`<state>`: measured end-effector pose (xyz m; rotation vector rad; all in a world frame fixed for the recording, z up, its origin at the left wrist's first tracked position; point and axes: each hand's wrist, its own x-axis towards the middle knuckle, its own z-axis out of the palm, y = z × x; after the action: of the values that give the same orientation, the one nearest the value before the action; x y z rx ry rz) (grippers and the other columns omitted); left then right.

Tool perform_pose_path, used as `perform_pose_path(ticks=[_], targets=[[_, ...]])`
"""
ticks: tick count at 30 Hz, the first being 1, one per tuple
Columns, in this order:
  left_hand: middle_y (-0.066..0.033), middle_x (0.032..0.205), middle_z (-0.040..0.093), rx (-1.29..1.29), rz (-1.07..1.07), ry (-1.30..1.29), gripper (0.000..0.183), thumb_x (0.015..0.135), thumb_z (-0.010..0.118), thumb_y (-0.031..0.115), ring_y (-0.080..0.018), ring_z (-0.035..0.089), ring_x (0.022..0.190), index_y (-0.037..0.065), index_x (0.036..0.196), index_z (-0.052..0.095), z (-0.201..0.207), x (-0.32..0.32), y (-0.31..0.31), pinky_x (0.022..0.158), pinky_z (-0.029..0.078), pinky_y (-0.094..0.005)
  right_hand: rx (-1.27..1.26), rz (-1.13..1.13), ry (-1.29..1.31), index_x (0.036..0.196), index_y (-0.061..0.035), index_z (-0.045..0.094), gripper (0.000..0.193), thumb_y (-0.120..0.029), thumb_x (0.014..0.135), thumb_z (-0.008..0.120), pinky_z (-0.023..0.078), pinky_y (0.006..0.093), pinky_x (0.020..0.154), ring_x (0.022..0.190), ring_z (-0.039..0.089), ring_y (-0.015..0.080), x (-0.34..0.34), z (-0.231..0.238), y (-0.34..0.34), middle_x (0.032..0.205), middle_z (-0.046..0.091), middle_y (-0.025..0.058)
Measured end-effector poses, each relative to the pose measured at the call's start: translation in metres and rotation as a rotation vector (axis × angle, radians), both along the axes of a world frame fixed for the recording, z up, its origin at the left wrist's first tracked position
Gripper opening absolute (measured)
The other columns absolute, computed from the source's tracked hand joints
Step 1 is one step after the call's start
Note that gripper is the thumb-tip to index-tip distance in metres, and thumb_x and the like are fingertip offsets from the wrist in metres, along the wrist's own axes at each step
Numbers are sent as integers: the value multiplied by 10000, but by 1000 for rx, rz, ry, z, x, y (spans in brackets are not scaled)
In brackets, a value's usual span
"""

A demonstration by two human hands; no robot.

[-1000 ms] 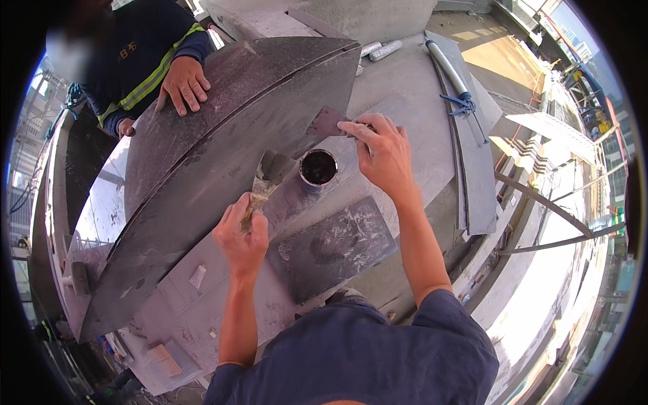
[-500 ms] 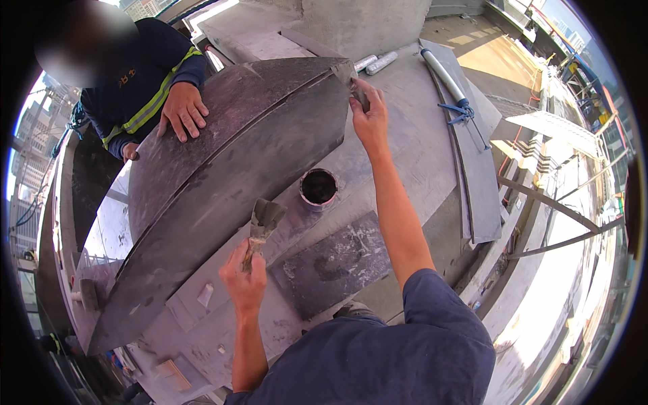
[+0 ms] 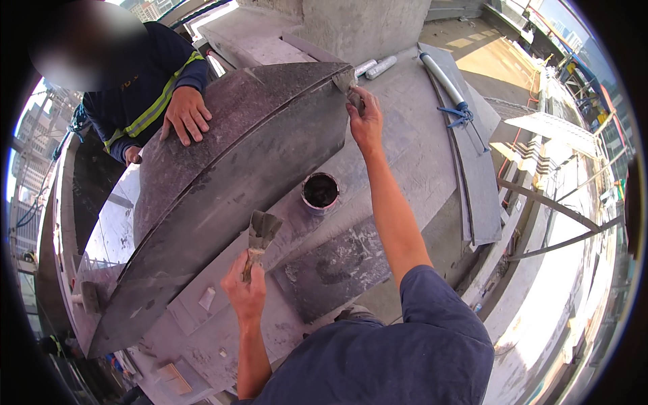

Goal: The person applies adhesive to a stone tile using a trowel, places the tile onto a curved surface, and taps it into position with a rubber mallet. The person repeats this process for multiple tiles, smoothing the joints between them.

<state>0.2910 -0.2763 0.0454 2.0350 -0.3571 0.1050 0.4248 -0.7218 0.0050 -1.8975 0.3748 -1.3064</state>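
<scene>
Now the right hand (image 3: 366,125) holds a scraper (image 3: 343,79) tight in its fingers. It has just moved away from the pot (image 3: 321,209) to the tip of the dark slab (image 3: 270,145), just past those fingers, so work seems to be there. The left hand (image 3: 244,288) squeezes another scraper (image 3: 264,229), near the pot.

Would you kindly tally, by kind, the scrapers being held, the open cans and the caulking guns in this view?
Held scrapers: 2
Open can: 1
Caulking gun: 1
Total: 4
</scene>
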Motion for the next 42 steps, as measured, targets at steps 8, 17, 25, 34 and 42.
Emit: perform_pose_path(ticks=[8,17,25,34,42], targets=[[-178,947,757,-13,2,-31,358,896,649,15,-224,699,790,-100,1220,748,-7,2,2,742,552,-344,30,22,26,1345,-163,746,487,43,904,766,573,402,955,1111,727,336,-9,2,-2,1228,721,144],[-142,933,758,-100,106,57,337,912,674,27,-159,680,805,-97,1214,755,6,-2,21,759,545,-315,163,263,231,1409,-83,730,437,29,986,720,581,355,964,1102,735,226,-68,26,47,1240,749,121],[-95,1063,747,-270,303,-13,325,1020,651,34,-135,656,907,-58,1323,722,3,0,65,822,533,-294,1013,1029,505,1545,60,549,471,-152,1126,592,587,289,667,909,735,165,-186,80,280,1232,751,152],[-133,1041,751,-264,304,-15,359,1025,634,31,-181,695,901,-51,1367,703,2,-29,159,809,551,-323,1075,1079,652,1436,62,625,398,-179,1120,608,560,264,568,798,725,149,-189,66,421,1136,760,141],[-208,1041,764,88,165,-158,390,924,691,57,-379,756,835,-19,1304,741,-13,-64,316,733,593,-426,920,1068,621,1404,67,635,394,-213,1128,609,543,262,534,723,717,144,-198,81,578,1099,757,145]])
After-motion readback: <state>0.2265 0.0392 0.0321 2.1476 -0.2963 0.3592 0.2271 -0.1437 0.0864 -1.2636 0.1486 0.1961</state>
